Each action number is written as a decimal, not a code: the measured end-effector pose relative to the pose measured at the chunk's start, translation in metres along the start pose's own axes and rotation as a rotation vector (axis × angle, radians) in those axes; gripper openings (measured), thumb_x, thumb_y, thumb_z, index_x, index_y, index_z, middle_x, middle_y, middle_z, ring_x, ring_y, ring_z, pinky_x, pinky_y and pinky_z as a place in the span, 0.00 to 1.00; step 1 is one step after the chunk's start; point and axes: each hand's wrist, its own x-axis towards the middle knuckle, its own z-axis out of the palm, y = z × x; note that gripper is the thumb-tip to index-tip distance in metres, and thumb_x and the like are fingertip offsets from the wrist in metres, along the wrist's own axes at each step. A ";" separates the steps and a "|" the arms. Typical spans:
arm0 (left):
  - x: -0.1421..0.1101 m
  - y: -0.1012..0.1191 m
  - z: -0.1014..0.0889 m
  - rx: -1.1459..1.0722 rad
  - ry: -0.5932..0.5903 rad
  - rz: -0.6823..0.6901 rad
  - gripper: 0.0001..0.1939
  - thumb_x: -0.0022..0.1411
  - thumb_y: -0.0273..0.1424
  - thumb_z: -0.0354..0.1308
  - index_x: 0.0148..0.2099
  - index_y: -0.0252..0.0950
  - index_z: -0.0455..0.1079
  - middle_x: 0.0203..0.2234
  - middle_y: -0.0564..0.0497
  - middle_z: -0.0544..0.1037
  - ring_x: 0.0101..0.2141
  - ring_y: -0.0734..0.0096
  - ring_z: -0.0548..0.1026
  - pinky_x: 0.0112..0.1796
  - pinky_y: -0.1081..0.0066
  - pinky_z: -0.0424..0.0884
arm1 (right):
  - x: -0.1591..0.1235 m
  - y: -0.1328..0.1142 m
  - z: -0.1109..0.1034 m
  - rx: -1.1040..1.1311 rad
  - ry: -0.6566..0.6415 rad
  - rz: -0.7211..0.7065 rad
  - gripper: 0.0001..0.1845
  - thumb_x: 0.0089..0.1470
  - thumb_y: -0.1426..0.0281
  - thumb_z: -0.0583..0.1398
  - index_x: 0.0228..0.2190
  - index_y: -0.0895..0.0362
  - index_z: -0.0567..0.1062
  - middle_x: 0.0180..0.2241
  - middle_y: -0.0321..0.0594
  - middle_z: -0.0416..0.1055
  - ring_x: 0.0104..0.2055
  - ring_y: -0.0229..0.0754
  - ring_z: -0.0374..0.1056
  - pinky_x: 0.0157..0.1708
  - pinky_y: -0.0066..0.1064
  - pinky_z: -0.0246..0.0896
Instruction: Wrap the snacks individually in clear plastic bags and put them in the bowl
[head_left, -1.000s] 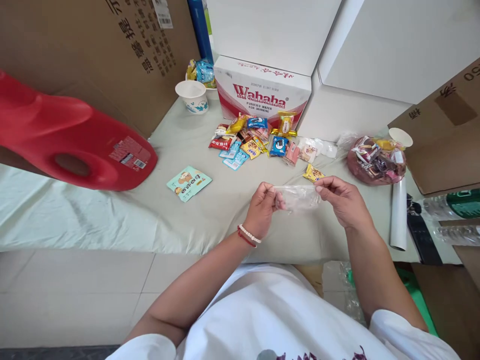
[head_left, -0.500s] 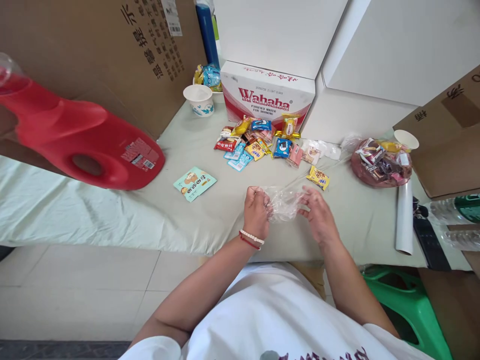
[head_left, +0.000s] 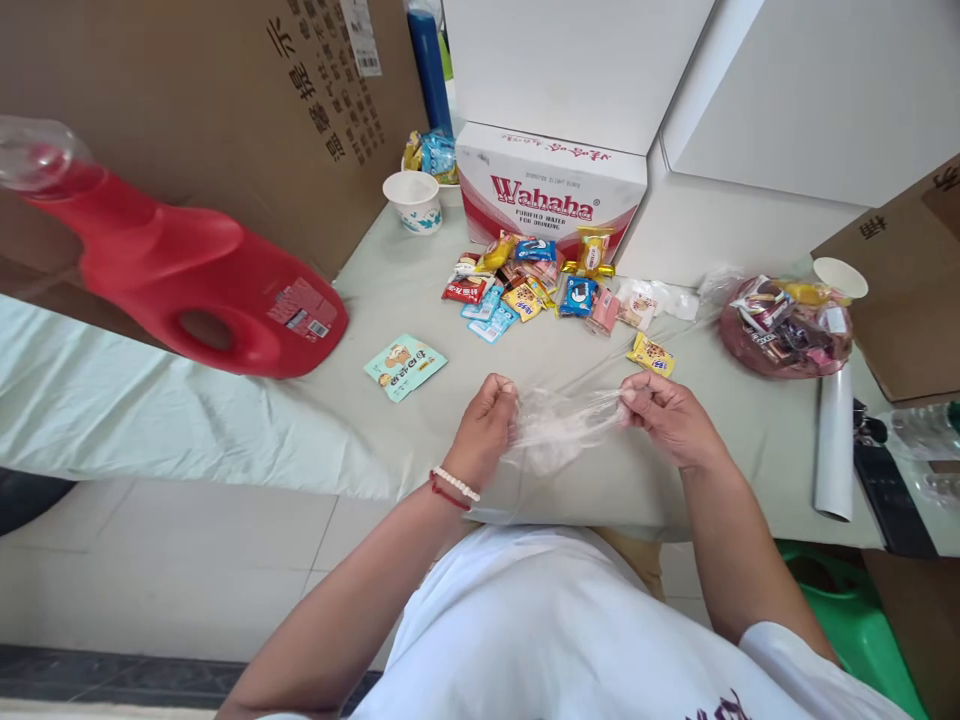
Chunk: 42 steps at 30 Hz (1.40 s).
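so right now both hands are busy with one thing: a crinkly piece of clear plastic point(head_left: 559, 430). my left hand point(head_left: 484, 425) has one end pinched between thumb and fingers, and my right hand point(head_left: 667, 415) is pinching the other end the same way. the plastic sits right between them, long axis running side to side from hand to hand, kinda bunched in the middle and pulled thinner toward the right. it's over the surface point(head_left: 427, 440), can't tell if the low part touches it.

closest thing to either hand is a yellow snack packet point(head_left: 651, 355), just beyond my right hand, so that one's the nearer by far. the mint green packet point(head_left: 406, 367) is lying flat, past my left hand and off to its left. farther out, beyond the gap between my hands, there's a pile of wrapped snacks point(head_left: 527, 300) in front of a wahaha box point(head_left: 551, 165).
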 end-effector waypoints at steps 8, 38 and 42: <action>-0.004 0.006 0.001 -0.295 0.193 -0.121 0.15 0.58 0.36 0.61 0.32 0.40 0.55 0.21 0.62 0.62 0.15 0.85 0.53 0.17 0.81 0.47 | 0.008 0.014 0.035 0.309 0.046 0.094 0.37 0.43 0.41 0.70 0.49 0.49 0.74 0.42 0.42 0.79 0.45 0.47 0.75 0.46 0.40 0.72; 0.051 -0.047 -0.037 1.349 -0.254 0.617 0.32 0.65 0.32 0.57 0.69 0.37 0.59 0.42 0.44 0.77 0.46 0.57 0.74 0.57 0.51 0.60 | 0.010 0.056 0.002 -0.027 0.341 0.115 0.22 0.45 0.53 0.70 0.33 0.55 0.72 0.23 0.29 0.67 0.19 0.31 0.59 0.16 0.24 0.53; 0.061 -0.039 -0.048 1.357 -0.347 0.592 0.21 0.64 0.28 0.53 0.58 0.39 0.73 0.34 0.46 0.75 0.41 0.58 0.73 0.48 0.56 0.63 | 0.006 0.054 -0.016 -0.044 0.298 0.181 0.23 0.42 0.53 0.72 0.31 0.56 0.73 0.21 0.29 0.66 0.18 0.31 0.58 0.15 0.24 0.51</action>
